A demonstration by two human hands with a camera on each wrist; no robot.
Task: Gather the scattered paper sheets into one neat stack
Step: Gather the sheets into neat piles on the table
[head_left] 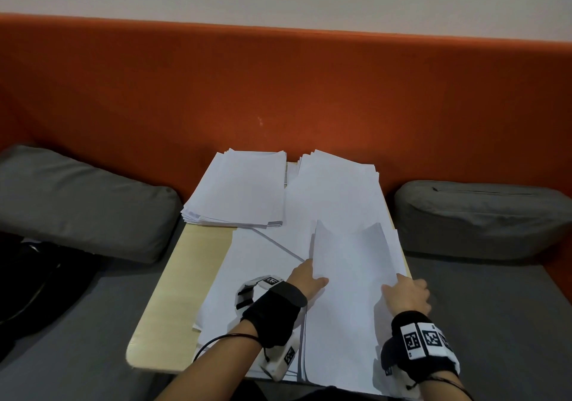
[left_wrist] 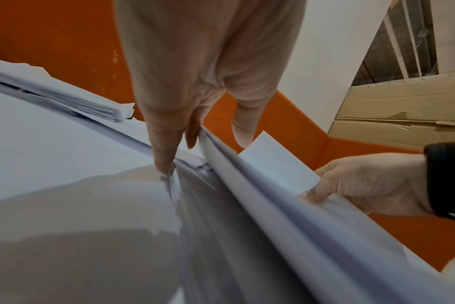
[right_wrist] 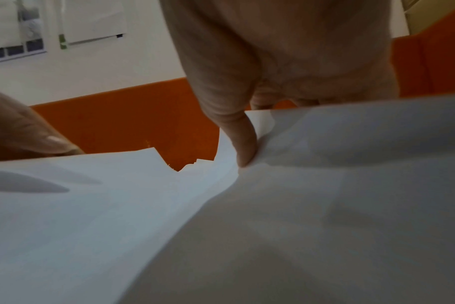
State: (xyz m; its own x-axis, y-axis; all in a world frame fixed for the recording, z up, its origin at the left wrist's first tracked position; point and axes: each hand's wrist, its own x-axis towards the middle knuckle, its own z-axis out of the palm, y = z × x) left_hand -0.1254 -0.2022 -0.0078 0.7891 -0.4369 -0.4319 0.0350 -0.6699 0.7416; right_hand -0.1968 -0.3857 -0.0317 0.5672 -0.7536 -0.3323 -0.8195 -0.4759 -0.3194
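Orange upholstered backrest [head_left: 278,85] behind a light wooden tabletop [head_left: 173,301] flanked by grey cushions [head_left: 80,199]. Loose paper sheets [head_left: 263,276] cover the tabletop; a thicker paper stack [head_left: 241,187] lies at its far left. Left hand [head_left: 305,280] and right hand [head_left: 408,294] pinch opposite edges of a raised sheaf [head_left: 353,264], thumbs on top and fingers curled beneath.

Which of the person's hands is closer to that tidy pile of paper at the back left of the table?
Left. The left hand grips the lifted sheets' left edge, just in front of the pile. The right hand grips their right edge, farther away.
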